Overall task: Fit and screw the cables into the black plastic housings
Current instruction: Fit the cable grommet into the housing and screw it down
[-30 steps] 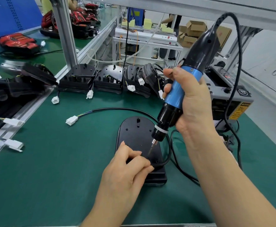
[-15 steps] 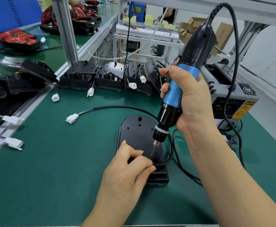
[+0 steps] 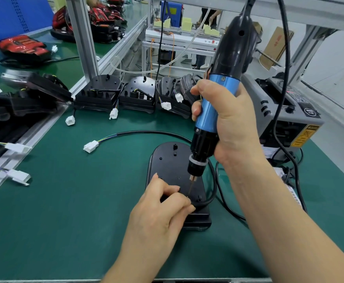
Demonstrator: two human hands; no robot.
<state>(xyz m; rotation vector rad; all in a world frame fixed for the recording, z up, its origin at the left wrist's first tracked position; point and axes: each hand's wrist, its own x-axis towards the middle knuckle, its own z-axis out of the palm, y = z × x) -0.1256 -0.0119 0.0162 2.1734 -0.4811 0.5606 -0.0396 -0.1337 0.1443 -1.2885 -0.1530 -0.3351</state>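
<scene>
A black plastic housing (image 3: 172, 162) lies flat on the green mat in front of me. Its black cable (image 3: 146, 132) loops from the near right corner round the back to a white connector (image 3: 91, 146). My right hand (image 3: 234, 127) grips a blue and black electric screwdriver (image 3: 218, 103), held nearly upright, its bit tip down on the housing's near end. My left hand (image 3: 160, 209) rests on the housing's near end with curled fingers, pinching at something small beside the bit tip; what it pinches is hidden.
A row of several black housings (image 3: 97, 94) with white connectors stands at the back of the mat. A grey machine (image 3: 285, 113) sits at the right. Aluminium frame post (image 3: 83, 35) rises at back left. Loose connectors (image 3: 18, 176) lie at the left edge.
The view has shifted slightly; the screwdriver stays on the same spot of the housing, and my left hand keeps its place beside the bit.
</scene>
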